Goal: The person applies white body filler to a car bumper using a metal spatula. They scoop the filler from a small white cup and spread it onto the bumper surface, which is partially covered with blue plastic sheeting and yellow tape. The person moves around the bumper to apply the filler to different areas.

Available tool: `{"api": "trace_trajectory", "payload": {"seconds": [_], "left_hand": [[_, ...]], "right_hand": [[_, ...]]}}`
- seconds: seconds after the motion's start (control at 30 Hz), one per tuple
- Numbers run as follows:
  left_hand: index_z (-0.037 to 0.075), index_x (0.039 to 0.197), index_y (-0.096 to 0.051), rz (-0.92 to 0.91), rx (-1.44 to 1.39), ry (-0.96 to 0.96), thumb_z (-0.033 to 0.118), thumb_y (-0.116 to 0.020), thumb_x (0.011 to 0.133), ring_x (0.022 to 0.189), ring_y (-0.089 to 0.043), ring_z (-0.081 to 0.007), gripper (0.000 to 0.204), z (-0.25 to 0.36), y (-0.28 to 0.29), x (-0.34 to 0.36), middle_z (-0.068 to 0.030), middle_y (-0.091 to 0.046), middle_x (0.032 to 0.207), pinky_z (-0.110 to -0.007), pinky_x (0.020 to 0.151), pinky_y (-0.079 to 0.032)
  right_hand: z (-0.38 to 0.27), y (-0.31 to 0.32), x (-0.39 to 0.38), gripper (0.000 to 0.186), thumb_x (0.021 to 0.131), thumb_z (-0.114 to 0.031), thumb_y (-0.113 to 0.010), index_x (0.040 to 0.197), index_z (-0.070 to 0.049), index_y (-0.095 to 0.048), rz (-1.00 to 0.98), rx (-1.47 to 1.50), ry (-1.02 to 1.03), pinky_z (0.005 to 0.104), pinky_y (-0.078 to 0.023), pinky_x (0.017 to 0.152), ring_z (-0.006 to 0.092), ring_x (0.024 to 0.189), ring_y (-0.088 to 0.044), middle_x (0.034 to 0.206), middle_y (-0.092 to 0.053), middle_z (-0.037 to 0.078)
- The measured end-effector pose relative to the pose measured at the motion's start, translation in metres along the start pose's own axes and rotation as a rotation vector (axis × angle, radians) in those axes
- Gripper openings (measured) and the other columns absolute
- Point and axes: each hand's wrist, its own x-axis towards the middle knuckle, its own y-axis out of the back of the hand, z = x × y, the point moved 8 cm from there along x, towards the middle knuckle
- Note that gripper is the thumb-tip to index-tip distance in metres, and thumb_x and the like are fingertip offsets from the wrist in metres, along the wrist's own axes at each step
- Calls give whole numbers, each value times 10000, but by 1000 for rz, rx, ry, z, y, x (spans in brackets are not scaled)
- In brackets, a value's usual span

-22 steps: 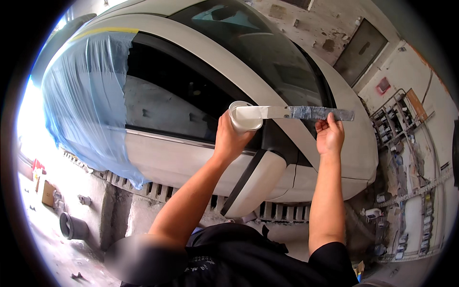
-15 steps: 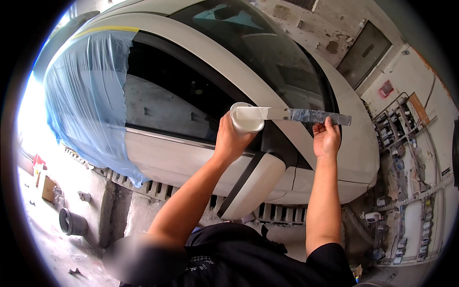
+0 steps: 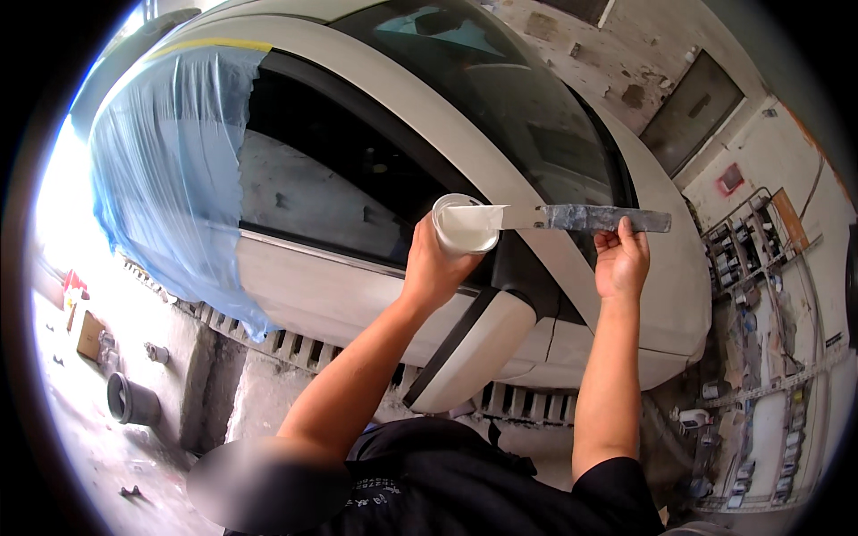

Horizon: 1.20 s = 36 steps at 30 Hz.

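My left hand (image 3: 440, 270) is wrapped round a small white cup (image 3: 465, 245) with pale, white-looking liquid inside. My right hand (image 3: 623, 259) pinches the dark grey, tape-wrapped handle of a long flat stirring stick (image 3: 608, 218). The stick lies nearly level. Its white-coated end rests over the cup's mouth, and a bare metal-looking stretch shows between the coating and the handle. Both hands are raised in front of a pale car (image 3: 357, 277), close to its side window (image 3: 313, 179) and above the door mirror (image 3: 478, 348).
Blue masking film (image 3: 170, 161) with yellow tape (image 3: 214, 43) covers the car's rear part. A dark bucket (image 3: 134, 399) and a cardboard box (image 3: 87, 333) sit on the left. At right, wall racks (image 3: 746, 241) hold several cans. A floor grating (image 3: 304, 350) runs below the car.
The stirring stick and my right hand have shifted slightly to the right. My left hand still holds the cup in nearly the same place, and the view has turned a little.
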Motion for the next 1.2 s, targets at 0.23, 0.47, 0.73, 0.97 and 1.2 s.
{"api": "trace_trajectory", "payload": {"seconds": [0.23,0.47,0.73,0.97,1.2], "left_hand": [[17,1153,-530,112,-145,-26,105,-764,691,1063,-566,-293,526,-4,35,-20,-147,-585,1115,-373,922,-449],[14,1215,-495,146,-141,8,165,-799,692,1114,-551,-278,623,-20,110,-56,-147,-560,1174,-373,958,-433],[10,1310,-409,195,-193,5,116,-808,693,1127,-531,-192,742,-81,264,-142,-103,-552,1208,-345,989,-412],[14,1311,-410,187,-88,92,152,-791,697,1180,-515,-263,736,-136,424,-228,-164,-528,1236,-360,1002,-403],[26,1306,-426,341,-63,185,178,-805,698,1177,-517,-256,732,-167,562,-273,-148,-537,1238,-362,995,-404]], "right_hand": [[-33,-72,-24,124,932,-161,-591,971,-46,-563,-160,-139,124,242,-467,671,112,719,-554,863,-604,30],[-53,-204,-91,174,940,-161,-597,1009,-6,-556,-511,-340,347,227,-477,676,83,738,-558,869,-610,30],[0,-403,-247,148,899,-126,-649,935,2,-582,-1105,-471,476,225,-419,565,88,597,-526,701,-607,29],[67,-534,-416,106,833,-69,-680,894,3,-632,-1595,-477,684,307,-466,590,262,622,-603,734,-627,120],[135,-652,-477,124,848,-70,-671,904,26,-617,-1451,-471,375,299,-482,608,241,635,-619,742,-644,121]]}}
